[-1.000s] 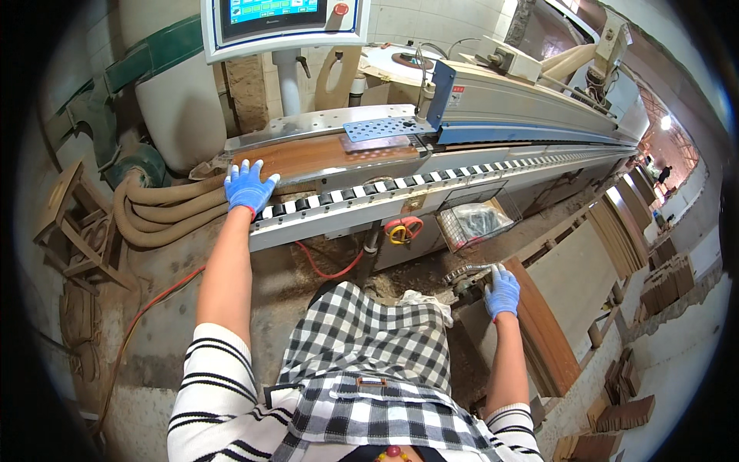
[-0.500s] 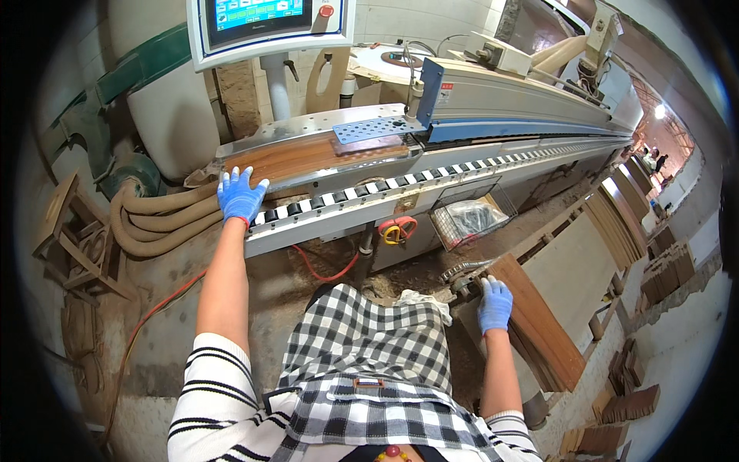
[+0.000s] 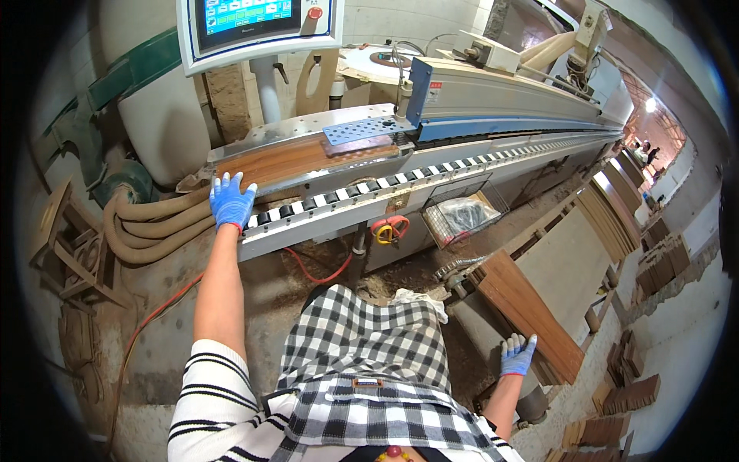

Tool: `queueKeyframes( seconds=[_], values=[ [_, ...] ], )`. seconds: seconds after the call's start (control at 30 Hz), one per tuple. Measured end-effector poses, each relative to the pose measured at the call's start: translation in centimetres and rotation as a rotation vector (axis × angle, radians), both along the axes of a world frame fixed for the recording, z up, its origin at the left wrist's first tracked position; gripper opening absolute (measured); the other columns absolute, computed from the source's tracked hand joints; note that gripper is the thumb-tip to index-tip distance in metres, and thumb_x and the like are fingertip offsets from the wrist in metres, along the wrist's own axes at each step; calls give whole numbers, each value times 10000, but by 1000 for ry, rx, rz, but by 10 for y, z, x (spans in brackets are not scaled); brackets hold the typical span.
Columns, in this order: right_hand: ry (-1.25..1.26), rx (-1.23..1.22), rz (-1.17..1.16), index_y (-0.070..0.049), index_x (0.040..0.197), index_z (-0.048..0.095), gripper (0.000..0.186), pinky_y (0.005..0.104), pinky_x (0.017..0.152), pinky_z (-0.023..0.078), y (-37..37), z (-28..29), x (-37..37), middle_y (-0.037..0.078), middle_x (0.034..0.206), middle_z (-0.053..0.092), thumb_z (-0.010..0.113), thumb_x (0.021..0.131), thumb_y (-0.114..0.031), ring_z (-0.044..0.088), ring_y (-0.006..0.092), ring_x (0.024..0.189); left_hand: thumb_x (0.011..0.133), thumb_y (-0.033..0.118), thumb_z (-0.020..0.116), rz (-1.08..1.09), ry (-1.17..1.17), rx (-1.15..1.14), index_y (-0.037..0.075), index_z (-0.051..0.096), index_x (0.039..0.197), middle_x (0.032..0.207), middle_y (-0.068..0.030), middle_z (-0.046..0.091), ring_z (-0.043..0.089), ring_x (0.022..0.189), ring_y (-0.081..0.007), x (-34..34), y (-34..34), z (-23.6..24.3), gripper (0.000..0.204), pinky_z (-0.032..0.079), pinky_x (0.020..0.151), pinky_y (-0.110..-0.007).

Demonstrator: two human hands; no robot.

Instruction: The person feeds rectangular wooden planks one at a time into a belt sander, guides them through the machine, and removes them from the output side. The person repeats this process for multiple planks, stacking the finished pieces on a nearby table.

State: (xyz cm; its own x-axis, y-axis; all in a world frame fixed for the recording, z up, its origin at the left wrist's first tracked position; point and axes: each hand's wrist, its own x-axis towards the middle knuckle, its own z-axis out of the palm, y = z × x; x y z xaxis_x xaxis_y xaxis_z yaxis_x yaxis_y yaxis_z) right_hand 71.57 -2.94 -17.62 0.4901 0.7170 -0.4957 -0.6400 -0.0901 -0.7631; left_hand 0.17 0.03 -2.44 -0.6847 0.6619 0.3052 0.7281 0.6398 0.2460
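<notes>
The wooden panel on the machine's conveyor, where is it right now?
In the head view the wooden panel lies upper left of centre on the machine's roller conveyor, under the control screen, with the left hand pressing on its near end.

The scene is evenly and fairly brightly lit, with soft daylight and no hard shadows. A small bright lamp (image 3: pixel 650 104) glares at the upper right of the frame, and the pale wall around it washes out. The control screen (image 3: pixel 245 14) at the top glows by itself. Strong fisheye bending curves the long machine bed (image 3: pixel 493 165) toward the rim, and a black vignette rings the corners. Focus is sharp in the centre, softer at the edges.
</notes>
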Motion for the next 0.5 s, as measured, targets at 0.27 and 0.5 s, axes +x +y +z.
queueKeyframes(
  seconds=[0.27,0.5],
  values=[
    [-61,82,69,-51,953,583,429,324,635,506,0,-12,-22,84,837,644,550,892,-474,586,177,665,867,474,526,-12,13,20,184,481,1340,1457,-134,355,269,1366,-311,1,1,-3,557,185,1119,-421],
    [55,73,12,-39,1036,556,583,380,791,497,-4,-15,-19,129,1061,613,558,837,-586,571,242,888,867,440,537,-74,17,35,183,483,1336,1462,-142,339,280,1358,-325,-13,-7,-5,538,224,1110,-425]
  ],
)
